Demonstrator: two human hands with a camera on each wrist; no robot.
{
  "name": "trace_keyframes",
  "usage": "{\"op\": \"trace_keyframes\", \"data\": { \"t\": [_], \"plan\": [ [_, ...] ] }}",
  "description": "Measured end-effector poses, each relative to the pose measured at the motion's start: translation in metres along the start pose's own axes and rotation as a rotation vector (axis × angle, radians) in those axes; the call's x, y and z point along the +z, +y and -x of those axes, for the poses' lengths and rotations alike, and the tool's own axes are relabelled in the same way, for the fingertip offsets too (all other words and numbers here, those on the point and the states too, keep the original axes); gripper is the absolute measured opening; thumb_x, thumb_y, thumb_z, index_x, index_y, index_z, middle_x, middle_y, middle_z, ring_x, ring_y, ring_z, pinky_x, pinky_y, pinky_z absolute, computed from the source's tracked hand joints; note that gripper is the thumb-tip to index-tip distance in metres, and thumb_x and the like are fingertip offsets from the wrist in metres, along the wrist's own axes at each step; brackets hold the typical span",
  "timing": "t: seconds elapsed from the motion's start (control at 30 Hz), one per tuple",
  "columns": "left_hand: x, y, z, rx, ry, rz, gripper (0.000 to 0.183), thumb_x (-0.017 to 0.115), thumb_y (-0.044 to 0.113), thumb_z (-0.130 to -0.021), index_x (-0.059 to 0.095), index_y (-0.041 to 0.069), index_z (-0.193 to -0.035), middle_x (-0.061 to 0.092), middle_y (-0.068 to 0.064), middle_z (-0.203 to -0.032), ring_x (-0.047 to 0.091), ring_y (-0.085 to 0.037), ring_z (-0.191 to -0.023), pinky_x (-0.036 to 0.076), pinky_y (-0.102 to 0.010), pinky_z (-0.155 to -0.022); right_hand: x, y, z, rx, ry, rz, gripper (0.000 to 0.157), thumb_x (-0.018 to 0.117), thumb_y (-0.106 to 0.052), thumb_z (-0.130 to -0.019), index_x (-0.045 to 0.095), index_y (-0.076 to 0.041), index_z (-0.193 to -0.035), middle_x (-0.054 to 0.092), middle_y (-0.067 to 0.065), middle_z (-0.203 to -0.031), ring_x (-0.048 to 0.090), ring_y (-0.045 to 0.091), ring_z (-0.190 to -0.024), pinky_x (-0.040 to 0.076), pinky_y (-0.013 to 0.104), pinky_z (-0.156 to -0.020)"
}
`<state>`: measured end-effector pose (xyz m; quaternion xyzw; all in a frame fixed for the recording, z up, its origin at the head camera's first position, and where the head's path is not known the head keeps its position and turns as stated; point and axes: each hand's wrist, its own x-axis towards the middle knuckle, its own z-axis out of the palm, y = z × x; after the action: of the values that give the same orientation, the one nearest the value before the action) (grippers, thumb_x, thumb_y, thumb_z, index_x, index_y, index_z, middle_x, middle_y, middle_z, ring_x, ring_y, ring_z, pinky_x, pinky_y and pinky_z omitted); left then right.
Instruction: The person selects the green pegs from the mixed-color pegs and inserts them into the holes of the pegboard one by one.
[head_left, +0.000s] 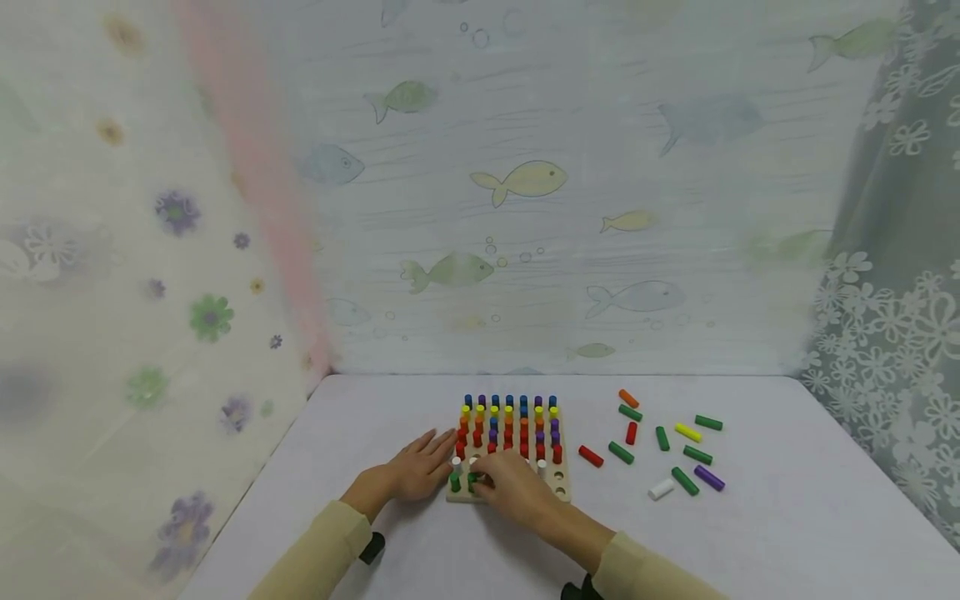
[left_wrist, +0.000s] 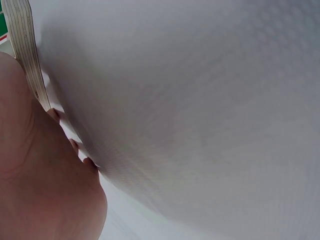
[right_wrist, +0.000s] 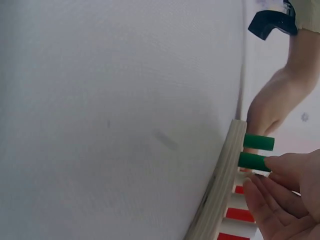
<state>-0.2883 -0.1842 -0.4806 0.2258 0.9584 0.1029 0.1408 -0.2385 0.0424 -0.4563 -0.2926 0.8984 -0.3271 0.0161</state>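
1. Pegboard (head_left: 463, 495) lies on the white table (head_left: 787, 533), in front of the person; I read its wooden layers edge-on in the right wrist view.
2. Right hand (head_left: 517, 487): grip narrow, thumb and fingers curled about a green peg (right_wrist: 252, 160) near the board's front left corner. Thumb meets the peg's outer end; its other end meets the board. I cannot tell from my views how deep it sits.
3. Second green peg (right_wrist: 259, 142) stands upright just beside it, nearer the left hand (head_left: 420, 467).
4. Left hand: fingers extended and spread, palm down on the tabletop along the board's left edge, gripping nothing.
5. Rows, back to front, as far as I can see: blue with purple, mostly yellow, then orange, red, purple and blue pegs mixed, a red row, white pegs, green pegs. The right hand hides part of the front rows. Two bare holes (head_left: 559, 483) show at the front right.
6. Loose pegs (head_left: 685, 481) lie scattered right of the board; I count twelve: six green, two red, one each orange, yellow, purple, white.
7. Surroundings: beige sleeves (head_left: 318, 554), a fish-print sheet (head_left: 540, 233) behind the table.
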Motion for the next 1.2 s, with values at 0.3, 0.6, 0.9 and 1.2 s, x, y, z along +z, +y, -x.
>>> {"op": "trace_keyframes", "data": {
  "t": [0.3,0.6,0.9,1.2],
  "plan": [
    [0.008,-0.008,-0.006,-0.008,-0.001,0.006,0.064,0.036,0.045,-0.11,0.021,0.017,-0.165,0.019,-0.001,-0.171,0.011,-0.034,-0.158,0.016,-0.058,-0.125,-0.027,0.002,0.015,-0.074,0.046,-0.049,0.015,0.071,-0.01,-0.097,0.077,-0.005,-0.11,0.075,-0.003,-0.097,0.062,0.001,-0.082,0.055,0.017,-0.075],
    [0.001,-0.001,-0.001,-0.015,-0.009,0.004,0.065,0.034,0.047,-0.11,0.021,0.016,-0.165,0.019,-0.002,-0.171,0.011,-0.035,-0.157,0.016,-0.059,-0.124,-0.055,0.011,0.033,-0.129,0.133,-0.024,0.01,0.074,-0.007,-0.094,0.077,-0.008,-0.103,0.073,-0.004,-0.09,0.061,0.002,-0.079,0.058,0.023,-0.073],
    [-0.005,0.005,0.005,-0.015,-0.035,-0.002,0.066,0.034,0.048,-0.11,0.02,0.014,-0.165,0.019,-0.003,-0.171,0.011,-0.036,-0.157,0.015,-0.058,-0.125,-0.076,0.025,0.05,-0.077,0.153,0.015,0.013,0.074,-0.011,-0.094,0.076,-0.014,-0.107,0.072,-0.009,-0.096,0.061,0.005,-0.085,0.059,0.03,-0.076],
    [-0.007,0.008,0.004,-0.022,-0.028,-0.014,0.064,0.037,0.046,-0.11,0.022,0.016,-0.165,0.02,-0.001,-0.171,0.013,-0.033,-0.157,0.018,-0.056,-0.125,-0.098,0.045,0.062,-0.068,0.214,0.075,0.016,0.075,-0.011,-0.093,0.076,-0.012,-0.11,0.075,-0.003,-0.104,0.067,0.015,-0.093,0.061,0.04,-0.081]
  ]
}}
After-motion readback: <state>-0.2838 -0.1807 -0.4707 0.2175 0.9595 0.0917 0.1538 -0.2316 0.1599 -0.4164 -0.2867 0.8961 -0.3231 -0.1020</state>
